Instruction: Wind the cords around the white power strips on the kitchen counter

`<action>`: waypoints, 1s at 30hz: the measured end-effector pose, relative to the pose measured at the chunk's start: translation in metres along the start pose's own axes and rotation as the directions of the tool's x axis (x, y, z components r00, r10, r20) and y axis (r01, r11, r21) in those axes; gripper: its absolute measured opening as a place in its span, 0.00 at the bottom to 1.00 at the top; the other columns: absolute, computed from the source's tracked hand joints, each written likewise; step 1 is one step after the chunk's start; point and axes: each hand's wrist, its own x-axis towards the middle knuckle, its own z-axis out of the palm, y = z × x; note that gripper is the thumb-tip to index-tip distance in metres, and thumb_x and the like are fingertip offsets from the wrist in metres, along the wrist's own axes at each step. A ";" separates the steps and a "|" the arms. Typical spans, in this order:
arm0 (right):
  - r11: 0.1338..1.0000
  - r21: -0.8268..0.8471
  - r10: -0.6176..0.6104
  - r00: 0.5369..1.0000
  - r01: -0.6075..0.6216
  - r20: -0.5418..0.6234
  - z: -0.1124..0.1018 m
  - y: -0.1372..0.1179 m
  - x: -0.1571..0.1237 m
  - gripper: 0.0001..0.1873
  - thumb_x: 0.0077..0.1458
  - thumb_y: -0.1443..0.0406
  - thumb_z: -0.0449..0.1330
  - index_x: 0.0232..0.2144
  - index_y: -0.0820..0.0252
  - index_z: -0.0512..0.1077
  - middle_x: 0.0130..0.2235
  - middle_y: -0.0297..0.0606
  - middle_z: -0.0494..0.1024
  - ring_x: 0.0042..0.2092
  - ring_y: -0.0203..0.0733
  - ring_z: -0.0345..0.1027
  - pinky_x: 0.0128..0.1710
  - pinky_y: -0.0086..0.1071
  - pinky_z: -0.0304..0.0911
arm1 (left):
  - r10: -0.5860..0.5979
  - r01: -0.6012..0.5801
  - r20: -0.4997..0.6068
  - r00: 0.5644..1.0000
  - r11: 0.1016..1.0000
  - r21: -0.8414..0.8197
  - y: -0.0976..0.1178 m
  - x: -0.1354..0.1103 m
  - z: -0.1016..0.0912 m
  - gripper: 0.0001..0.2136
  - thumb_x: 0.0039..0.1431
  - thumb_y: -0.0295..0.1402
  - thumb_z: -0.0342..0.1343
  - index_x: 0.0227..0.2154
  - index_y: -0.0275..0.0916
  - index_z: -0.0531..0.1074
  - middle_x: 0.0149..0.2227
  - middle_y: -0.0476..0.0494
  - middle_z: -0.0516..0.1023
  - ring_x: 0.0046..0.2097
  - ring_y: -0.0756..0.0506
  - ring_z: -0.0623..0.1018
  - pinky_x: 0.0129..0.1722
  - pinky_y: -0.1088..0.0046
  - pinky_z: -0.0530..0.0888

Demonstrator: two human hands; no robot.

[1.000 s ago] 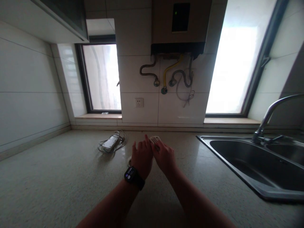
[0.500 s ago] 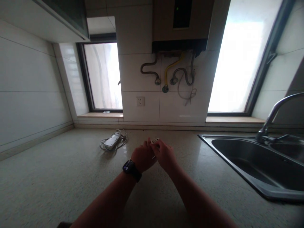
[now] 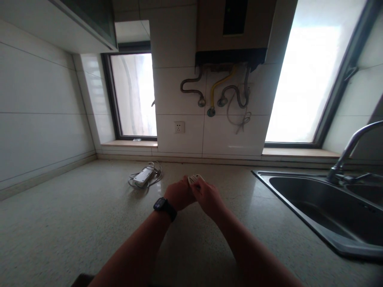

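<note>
Both of my hands meet above the middle of the counter. My left hand, with a dark watch at its wrist, is closed around a small white object with pale cord-like strands across it. It looks like a white cable wound in loops, but most of it is hidden by my fingers. Pressed against it from the right, my right hand has its fingers curled in on the strands. To the left, apart from my hands, a white power strip lies with its cord looped around it.
A steel sink with a curved faucet takes up the right of the speckled counter. On the tiled wall are a socket and a water heater with hoses below. Windows stand on either side.
My right hand has shifted slightly on the strands, and more of the white object shows above my fingers. The whole view has moved a little, so the surroundings sit farther right.
</note>
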 end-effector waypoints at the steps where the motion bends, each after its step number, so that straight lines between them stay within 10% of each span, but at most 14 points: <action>1: 1.000 0.009 -0.021 1.000 0.021 0.000 0.000 0.000 -0.001 0.08 0.64 0.62 0.55 0.34 0.58 0.71 0.33 0.38 0.81 0.34 0.41 0.75 0.34 0.30 0.57 | -0.021 0.021 -0.002 1.000 0.999 -0.024 -0.002 0.000 0.001 0.22 0.65 0.51 0.48 0.52 0.40 0.66 0.46 0.34 0.75 0.41 0.38 0.82 0.34 0.66 0.76; 30: 0.997 0.028 0.076 0.992 -0.079 0.097 0.018 0.010 -0.012 0.07 0.64 0.63 0.53 0.34 0.59 0.68 0.31 0.38 0.79 0.32 0.40 0.72 0.31 0.29 0.54 | -0.061 0.061 0.013 0.998 0.997 -0.050 -0.010 -0.006 0.010 0.38 0.49 0.60 0.58 0.54 0.36 0.63 0.47 0.30 0.78 0.47 0.34 0.79 0.42 0.62 0.74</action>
